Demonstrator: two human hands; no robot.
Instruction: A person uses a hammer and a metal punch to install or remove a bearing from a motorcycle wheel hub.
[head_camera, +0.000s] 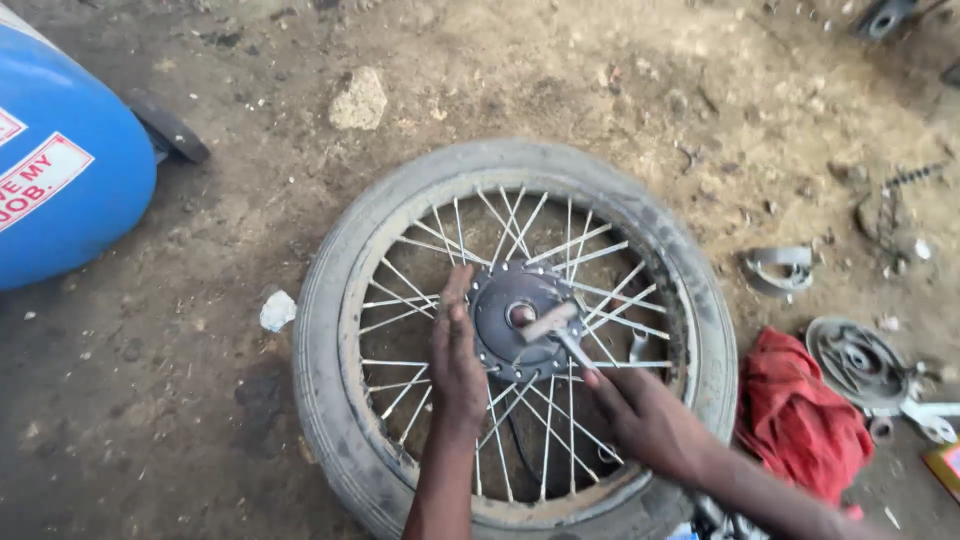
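We look down on a spoked motorcycle wheel (515, 335), tyre still on the rim, lying flat on the bare dirt floor (180, 400) at the centre of the view. At its middle sits the dark round hub (505, 325), and over the hub's centre rests the metal head of a hammer (548, 321), its handle running down and to the right.

Our left hand (458, 355) lies flat and open along the left side of the hub, fingers stretched up over the spokes and touching the hub's edge. Our right hand (645, 415) reaches in from the lower right and is closed around the hammer's handle, the forearm crossing the tyre's lower right edge.

Just beside the wheel on the right lies a crumpled red rag (800, 420), and beyond it a round grey brake plate (858, 362) with a lever. Above the rag rests a bent grey metal bracket (780, 268). A rounded blue tank (65, 170) with stickers fills the upper left corner, well apart from the wheel. A pale stone (358, 100) sits above the tyre, and a small white scrap (278, 310) lies just beside the tyre's left edge.
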